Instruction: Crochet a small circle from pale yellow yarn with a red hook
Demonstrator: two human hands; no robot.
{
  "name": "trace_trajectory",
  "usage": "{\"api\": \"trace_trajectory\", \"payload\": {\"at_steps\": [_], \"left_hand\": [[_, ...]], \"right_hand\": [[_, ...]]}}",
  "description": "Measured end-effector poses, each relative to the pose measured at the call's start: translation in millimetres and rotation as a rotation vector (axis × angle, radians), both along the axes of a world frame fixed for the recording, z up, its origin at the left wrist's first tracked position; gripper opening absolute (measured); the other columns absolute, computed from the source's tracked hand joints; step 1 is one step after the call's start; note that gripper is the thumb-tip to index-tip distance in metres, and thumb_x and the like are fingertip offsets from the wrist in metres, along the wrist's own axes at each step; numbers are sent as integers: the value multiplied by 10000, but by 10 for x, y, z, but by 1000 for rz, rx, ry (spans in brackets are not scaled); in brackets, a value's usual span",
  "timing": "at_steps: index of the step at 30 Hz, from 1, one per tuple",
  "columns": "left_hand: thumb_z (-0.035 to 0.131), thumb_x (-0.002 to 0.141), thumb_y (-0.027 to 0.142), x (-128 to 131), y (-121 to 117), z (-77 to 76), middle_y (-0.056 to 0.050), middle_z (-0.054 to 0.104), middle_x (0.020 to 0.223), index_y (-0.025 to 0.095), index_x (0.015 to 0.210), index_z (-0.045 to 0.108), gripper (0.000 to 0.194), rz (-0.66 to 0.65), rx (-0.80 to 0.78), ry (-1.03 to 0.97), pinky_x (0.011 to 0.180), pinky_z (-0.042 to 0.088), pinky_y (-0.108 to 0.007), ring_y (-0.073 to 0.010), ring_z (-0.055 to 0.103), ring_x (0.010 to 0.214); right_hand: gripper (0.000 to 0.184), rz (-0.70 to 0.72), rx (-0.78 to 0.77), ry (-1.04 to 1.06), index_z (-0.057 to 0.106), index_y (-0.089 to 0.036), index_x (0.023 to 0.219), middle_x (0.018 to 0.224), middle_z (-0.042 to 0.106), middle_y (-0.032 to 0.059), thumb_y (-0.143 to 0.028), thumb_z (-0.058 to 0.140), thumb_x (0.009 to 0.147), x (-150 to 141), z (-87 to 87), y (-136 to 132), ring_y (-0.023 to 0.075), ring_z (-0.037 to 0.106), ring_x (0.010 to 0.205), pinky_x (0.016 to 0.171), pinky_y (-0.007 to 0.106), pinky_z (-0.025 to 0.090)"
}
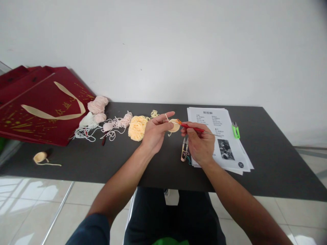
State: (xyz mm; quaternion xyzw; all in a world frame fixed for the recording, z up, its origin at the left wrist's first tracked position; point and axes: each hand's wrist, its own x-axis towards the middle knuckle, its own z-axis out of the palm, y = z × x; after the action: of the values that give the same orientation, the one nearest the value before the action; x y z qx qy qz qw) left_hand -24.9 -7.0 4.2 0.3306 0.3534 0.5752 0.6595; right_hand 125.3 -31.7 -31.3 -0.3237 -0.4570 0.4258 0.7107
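Note:
My left hand (156,131) pinches a small round peach crochet piece (175,127) above the dark table (268,153), index finger stretched out with yarn over it. My right hand (199,141) grips a red-handled crochet hook (194,128), its tip at the piece's edge. A ball of peach-yellow yarn (137,128) lies just left of my left hand, its strand running to the piece.
A stack of printed sheets (222,139) lies under my right hand, green snips (235,130) on its right edge, another pair of snips (184,149) by its left. Pink and white yarn (98,117) and red gift bags (38,105) sit at left; a small crocheted cup (41,157) is near the front-left edge.

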Motion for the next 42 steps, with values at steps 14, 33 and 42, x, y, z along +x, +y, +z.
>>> {"api": "trace_trajectory", "payload": {"at_steps": [14,33,42], "left_hand": [[786,711,186,41,-38,-85,18,658,739,196,1060,821,351,263,196,576,562,412,-237,-92,506,612],[770,591,103,-125,22,27,-36,747,753,171,914,842,339,-175,53,95,579,497,-248,-131,645,616],[832,685,177,-39,-24,-37,-12,721,742,194,871,819,187,0,191,279,641,518,-256,-127,648,650]], "right_hand": [[83,-178,205,-296,706,-265,962,963,774,19,-196,734,925,115,99,-56,144,712,781,676,300,571],[274,89,-87,162,650,-243,852,817,761,-15,-341,896,783,173,240,16,89,592,599,549,239,470],[208,144,-250,174,680,-256,902,914,801,-20,-354,852,838,151,138,55,98,721,711,667,232,646]]}}
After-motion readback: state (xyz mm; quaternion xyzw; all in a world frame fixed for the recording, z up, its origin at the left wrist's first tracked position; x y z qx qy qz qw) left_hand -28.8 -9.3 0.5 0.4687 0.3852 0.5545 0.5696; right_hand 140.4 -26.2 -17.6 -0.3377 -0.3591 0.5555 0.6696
